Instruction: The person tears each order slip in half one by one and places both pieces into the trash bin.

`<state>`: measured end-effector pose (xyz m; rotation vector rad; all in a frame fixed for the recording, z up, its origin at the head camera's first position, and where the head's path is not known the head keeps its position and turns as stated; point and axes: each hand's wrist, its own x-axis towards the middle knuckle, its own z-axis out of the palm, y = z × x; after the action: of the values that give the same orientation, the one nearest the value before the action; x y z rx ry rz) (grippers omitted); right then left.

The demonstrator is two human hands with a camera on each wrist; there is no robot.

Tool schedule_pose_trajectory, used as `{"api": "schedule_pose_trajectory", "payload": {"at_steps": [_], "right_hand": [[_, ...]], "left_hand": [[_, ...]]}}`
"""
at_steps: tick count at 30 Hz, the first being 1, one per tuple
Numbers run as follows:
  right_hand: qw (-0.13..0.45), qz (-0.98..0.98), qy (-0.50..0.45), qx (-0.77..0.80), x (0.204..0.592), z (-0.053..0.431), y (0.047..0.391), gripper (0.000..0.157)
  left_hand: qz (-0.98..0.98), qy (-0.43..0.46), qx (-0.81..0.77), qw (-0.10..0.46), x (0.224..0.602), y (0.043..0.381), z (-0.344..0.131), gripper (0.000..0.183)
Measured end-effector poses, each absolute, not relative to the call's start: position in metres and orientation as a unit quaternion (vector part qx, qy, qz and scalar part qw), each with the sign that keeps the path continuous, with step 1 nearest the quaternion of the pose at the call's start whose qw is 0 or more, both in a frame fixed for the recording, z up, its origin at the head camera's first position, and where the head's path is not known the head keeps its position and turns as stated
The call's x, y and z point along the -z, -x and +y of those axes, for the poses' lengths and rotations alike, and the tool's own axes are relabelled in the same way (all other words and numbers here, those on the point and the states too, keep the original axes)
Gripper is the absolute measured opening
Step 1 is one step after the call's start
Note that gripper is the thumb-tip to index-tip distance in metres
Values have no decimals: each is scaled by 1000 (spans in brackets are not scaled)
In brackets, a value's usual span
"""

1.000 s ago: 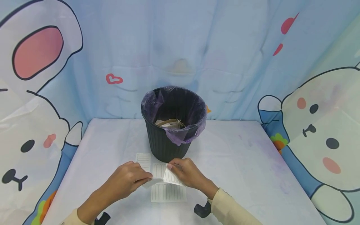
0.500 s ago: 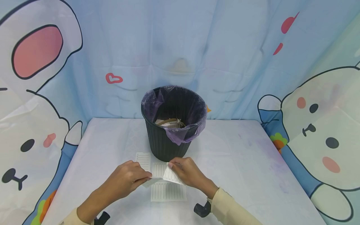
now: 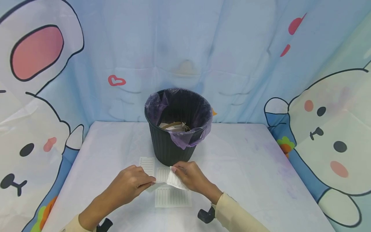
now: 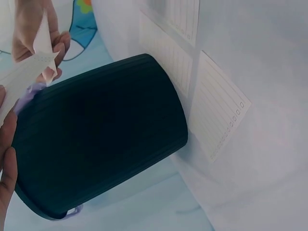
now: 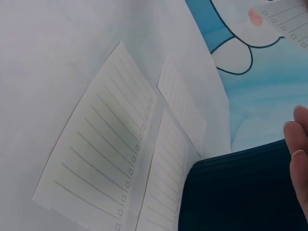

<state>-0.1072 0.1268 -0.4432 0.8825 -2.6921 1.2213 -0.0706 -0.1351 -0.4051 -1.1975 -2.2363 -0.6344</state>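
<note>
In the head view, my left hand (image 3: 134,182) pinches the edge of a thin white paper slip (image 4: 21,77) between thumb and fingertips. Across from it, my right hand (image 3: 191,175) pinches a lined checklist slip (image 3: 175,180), held tilted over the table. The left wrist view has the papers of both hands meeting near a point; whether they are one sheet or two I cannot tell. Beneath the hands lie three lined checklist slips: a near one (image 3: 173,197), a middle one (image 3: 163,174) and a far-left one (image 3: 147,165).
A black ribbed bin (image 3: 171,148) stands just beyond the hands. Its purple plastic liner (image 3: 185,140) folds over the rim, and scraps (image 3: 175,127) lie inside. White cloth covers the table (image 3: 240,167); a blue cartoon-print curtain (image 3: 243,48) hangs behind.
</note>
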Motion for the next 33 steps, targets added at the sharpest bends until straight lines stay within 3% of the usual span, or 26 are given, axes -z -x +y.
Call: {"api": "schedule_pose_trajectory", "payload": {"at_steps": [33], "right_hand": [[19,-877,-252,-408,445,129,107,16]], "left_hand": [[-830,438,230,256,404,69,-136,23]]}}
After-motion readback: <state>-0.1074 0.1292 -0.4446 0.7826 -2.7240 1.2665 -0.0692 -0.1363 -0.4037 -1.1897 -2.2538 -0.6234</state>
